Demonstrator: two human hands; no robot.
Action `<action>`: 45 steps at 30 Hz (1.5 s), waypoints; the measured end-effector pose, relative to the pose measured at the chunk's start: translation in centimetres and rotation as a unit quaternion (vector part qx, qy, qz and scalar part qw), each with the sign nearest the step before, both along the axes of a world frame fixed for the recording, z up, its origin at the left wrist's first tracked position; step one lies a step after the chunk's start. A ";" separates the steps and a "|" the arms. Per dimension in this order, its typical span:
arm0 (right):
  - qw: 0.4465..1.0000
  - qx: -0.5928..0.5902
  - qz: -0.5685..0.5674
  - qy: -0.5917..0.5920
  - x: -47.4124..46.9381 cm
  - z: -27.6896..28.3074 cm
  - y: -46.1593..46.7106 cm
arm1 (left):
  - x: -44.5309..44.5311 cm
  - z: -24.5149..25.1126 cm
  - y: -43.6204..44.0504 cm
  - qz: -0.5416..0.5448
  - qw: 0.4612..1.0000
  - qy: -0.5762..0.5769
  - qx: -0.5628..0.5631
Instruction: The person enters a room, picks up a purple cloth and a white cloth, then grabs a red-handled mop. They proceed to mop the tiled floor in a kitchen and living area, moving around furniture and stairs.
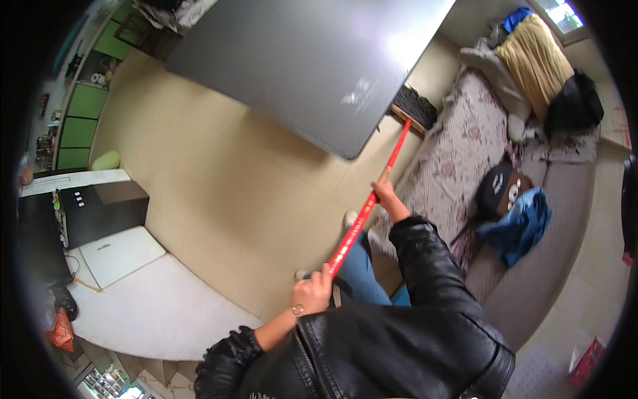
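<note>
My left hand [313, 293] is closed around the upper end of a red pole [355, 227], close to my jacket front. Farther down the same pole, my right hand [384, 192] grips it beside the sofa. The pole bears writing and runs to a push broom head [417, 110] with a wooden block and black bristles. That head rests on the beige tiled floor [209, 199], between the dark table's corner and the sofa. The table partly covers the floor around it.
A dark table [279, 65] juts in from above. On the right stands a sofa [458, 139] with a patterned cover, cushions, a dark bag [503, 189] and blue denim [521, 227]. At left are a white counter [164, 304], a black box [107, 209] and green cabinets [82, 124].
</note>
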State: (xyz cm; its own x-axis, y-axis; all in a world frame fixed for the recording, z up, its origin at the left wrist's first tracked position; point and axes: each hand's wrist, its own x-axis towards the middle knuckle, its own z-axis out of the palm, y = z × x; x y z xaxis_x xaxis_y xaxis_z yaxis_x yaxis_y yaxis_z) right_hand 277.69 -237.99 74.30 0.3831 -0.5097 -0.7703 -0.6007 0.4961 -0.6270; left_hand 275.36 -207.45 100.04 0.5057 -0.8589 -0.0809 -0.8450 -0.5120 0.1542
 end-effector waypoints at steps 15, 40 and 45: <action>0.956 -0.192 0.195 0.103 1.9 2.0 -8.7 | 2.0 -7.0 -15.4 -0.010 0.995 0.098 0.031; 0.944 0.124 0.203 0.230 -8.8 -4.3 18.2 | -13.7 10.6 14.1 0.231 0.966 0.106 0.047; 0.870 0.306 0.369 0.115 -14.9 -2.3 25.4 | -21.9 16.7 16.5 0.349 0.931 0.080 0.078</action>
